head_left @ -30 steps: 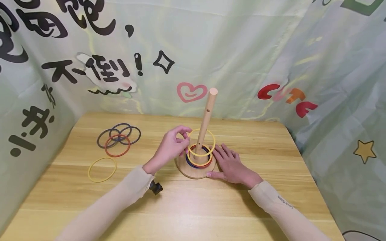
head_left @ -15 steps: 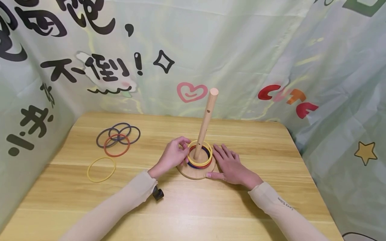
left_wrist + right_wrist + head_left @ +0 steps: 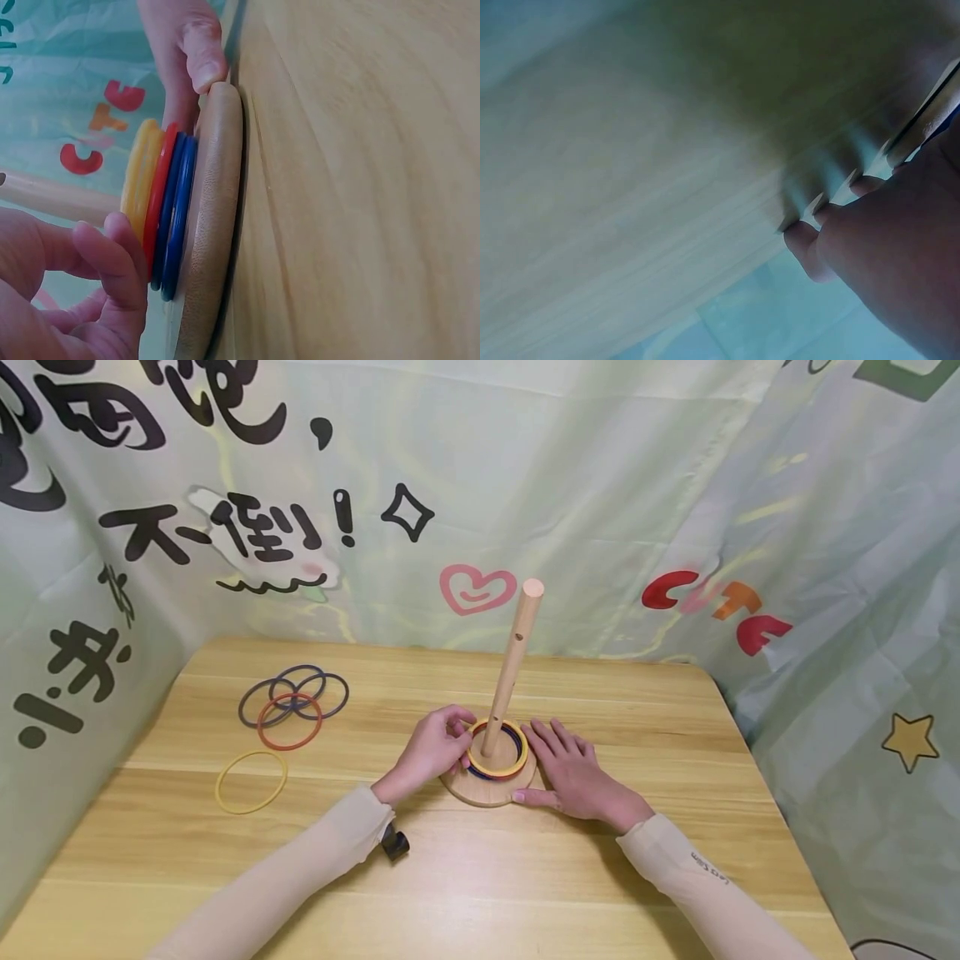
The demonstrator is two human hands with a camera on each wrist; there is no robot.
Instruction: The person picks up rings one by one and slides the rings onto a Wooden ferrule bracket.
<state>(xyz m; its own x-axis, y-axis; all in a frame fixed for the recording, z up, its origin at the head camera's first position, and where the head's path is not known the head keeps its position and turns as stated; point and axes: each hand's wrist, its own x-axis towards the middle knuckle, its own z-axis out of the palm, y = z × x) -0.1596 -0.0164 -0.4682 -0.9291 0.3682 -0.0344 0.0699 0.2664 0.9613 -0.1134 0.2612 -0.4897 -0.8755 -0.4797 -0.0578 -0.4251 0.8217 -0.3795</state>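
Note:
A wooden peg (image 3: 512, 664) stands on a round wooden base (image 3: 483, 793). Around the peg's foot lies a stack of rings: in the left wrist view, two yellow rings (image 3: 139, 169) top a red ring (image 3: 160, 191) and two blue rings (image 3: 180, 217). My left hand (image 3: 431, 743) has its fingers curled at the left edge of the upper yellow ring, fingertips right at its rim. My right hand (image 3: 573, 774) lies with fingers spread at the base's right side, the thumb on its edge. In the right wrist view, its fingers (image 3: 802, 247) reach down to the table.
On the table's left lie several blue rings (image 3: 341, 714), a red ring (image 3: 318, 727) overlapping them, and one yellow ring (image 3: 281, 785) nearer the front. A printed cloth (image 3: 585, 485) hangs behind the table (image 3: 637, 693) and along both sides.
My left hand has lowered the yellow ring around the peg onto the stack, where it lies flat. The right hand has stayed at the base.

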